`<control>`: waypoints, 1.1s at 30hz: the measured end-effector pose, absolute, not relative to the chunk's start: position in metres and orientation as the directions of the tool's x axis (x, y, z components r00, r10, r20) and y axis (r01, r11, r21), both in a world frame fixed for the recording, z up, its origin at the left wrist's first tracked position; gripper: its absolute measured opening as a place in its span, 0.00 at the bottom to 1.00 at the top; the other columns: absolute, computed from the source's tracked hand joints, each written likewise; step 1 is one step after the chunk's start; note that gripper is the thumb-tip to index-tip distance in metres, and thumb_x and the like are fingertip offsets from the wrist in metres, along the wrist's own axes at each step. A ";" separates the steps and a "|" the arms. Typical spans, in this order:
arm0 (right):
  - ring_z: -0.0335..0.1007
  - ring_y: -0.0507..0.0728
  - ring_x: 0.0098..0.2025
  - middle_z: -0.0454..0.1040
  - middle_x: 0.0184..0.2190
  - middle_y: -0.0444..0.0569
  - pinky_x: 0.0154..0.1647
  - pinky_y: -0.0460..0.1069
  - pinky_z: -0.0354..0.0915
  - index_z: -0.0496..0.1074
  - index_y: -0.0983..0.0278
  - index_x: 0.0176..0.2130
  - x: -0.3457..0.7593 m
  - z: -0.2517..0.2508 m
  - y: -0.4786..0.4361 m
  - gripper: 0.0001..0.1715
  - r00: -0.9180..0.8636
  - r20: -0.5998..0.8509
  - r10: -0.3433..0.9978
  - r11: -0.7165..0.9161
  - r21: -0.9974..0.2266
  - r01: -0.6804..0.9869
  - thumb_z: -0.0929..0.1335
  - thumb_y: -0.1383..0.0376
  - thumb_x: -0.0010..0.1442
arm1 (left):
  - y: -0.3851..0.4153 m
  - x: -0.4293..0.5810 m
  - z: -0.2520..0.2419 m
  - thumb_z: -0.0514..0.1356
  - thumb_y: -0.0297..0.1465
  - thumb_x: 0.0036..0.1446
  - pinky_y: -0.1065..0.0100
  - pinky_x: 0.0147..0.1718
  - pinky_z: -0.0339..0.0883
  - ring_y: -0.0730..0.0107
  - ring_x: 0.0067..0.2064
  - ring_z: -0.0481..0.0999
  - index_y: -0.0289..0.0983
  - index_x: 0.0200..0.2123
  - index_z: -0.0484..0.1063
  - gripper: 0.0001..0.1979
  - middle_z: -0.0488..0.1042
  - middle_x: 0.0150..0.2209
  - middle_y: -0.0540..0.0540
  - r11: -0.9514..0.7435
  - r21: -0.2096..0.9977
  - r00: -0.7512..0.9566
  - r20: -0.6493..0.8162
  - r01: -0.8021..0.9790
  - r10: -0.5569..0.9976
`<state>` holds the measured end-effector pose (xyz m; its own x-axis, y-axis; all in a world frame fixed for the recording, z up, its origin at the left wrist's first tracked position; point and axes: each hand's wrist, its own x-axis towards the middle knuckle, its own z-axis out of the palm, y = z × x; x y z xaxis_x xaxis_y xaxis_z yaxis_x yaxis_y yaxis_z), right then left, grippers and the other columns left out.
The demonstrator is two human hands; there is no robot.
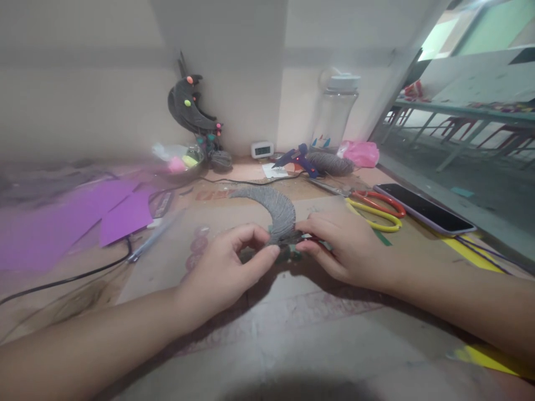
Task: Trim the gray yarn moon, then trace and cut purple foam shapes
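Grey crescent [282, 210] has its near end pinched lightly by my partly curled left hand [232, 262] and right hand [351, 245], thumbs near fingertips.

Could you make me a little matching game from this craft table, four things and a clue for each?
1. crescent
2. scissors
3. phone
4. glue gun

A. lying with its dark screen up
B. blue, near the clear bottle
C. grey, between the left hand and right hand
D. red and yellow handles

Pairs: 1-C, 2-D, 3-A, 4-B
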<state>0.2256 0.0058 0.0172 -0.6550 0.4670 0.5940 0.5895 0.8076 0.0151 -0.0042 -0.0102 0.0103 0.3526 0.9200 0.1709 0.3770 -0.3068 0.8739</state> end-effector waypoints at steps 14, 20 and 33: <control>0.67 0.55 0.31 0.75 0.28 0.49 0.31 0.48 0.54 0.75 0.65 0.41 0.229 0.014 0.011 0.18 -0.661 0.591 0.462 0.810 0.023 0.586 0.61 0.58 0.71 | -0.011 -0.006 0.007 0.59 0.37 0.62 0.70 0.29 0.64 0.70 0.32 0.72 0.39 0.32 0.71 0.09 0.76 0.30 0.50 -0.334 0.853 0.350 0.194 0.401 0.916; 0.65 0.55 0.30 0.75 0.28 0.49 0.30 0.49 0.53 0.75 0.66 0.41 0.230 0.014 0.013 0.17 -0.682 0.592 0.430 0.814 0.074 0.576 0.61 0.59 0.71 | -0.012 -0.005 0.009 0.59 0.38 0.62 0.70 0.28 0.62 0.70 0.31 0.72 0.39 0.32 0.70 0.10 0.76 0.30 0.50 -0.351 0.822 0.348 0.202 0.448 0.916; 0.65 0.53 0.27 0.74 0.26 0.47 0.29 0.48 0.53 0.74 0.67 0.40 0.231 0.012 0.014 0.16 -0.683 0.613 0.397 0.841 0.055 0.538 0.61 0.61 0.72 | -0.012 -0.004 0.007 0.59 0.37 0.61 0.71 0.26 0.60 0.73 0.27 0.69 0.39 0.30 0.70 0.09 0.74 0.27 0.52 -0.326 0.841 0.354 0.175 0.431 0.919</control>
<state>0.2312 0.0141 0.0115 -0.6834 0.3967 0.6128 0.5378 0.8413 0.0551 -0.0045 -0.0116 0.0066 0.3545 0.9186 0.1748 0.4309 -0.3264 0.8413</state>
